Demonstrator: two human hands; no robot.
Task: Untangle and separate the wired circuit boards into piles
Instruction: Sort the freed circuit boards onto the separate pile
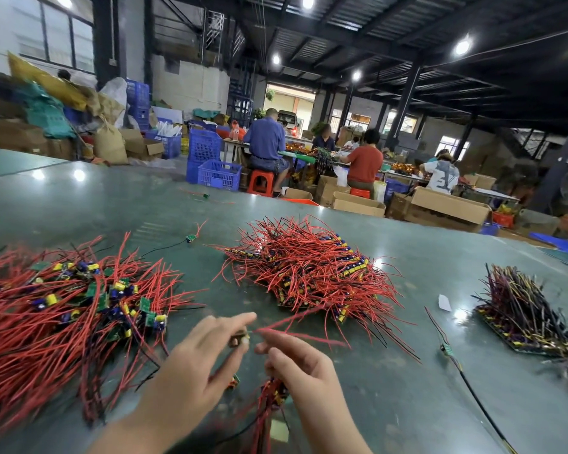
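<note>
Nearest the lens, at 6 o'clock, two bare forearms rise over a green table [407,371]; left hand [197,362], fingers extended, pinches a small blurred circuit board [240,339] between thumb and forefinger, a red wire [295,335] trailing from it toward 3 o'clock; right hand [300,365] curls its lower fingers round a hanging bundle of wired boards [271,398] (red and black leads drooping toward 6 o'clock), its forefinger reaching to the pinched board's wire. At 9 o'clock, a tangled heap [63,306] of green boards with yellow and blue capacitors amid red wires; at 12 o'clock beyond the hands, a neater pile [312,270], boards stacked edgewise, red leads fanning outward; at 3 o'clock, well apart, a darker-wired pile [525,312], with a scrap of white paper [444,303] between the two; a stray board on a black lead [446,350] at 4 o'clock; two loose boards [191,237] farther up the table near 11 o'clock. Background, 12 to 2 o'clock: seated workers [363,162] at benches, blue crates [217,173], cardboard boxes [446,204].
</note>
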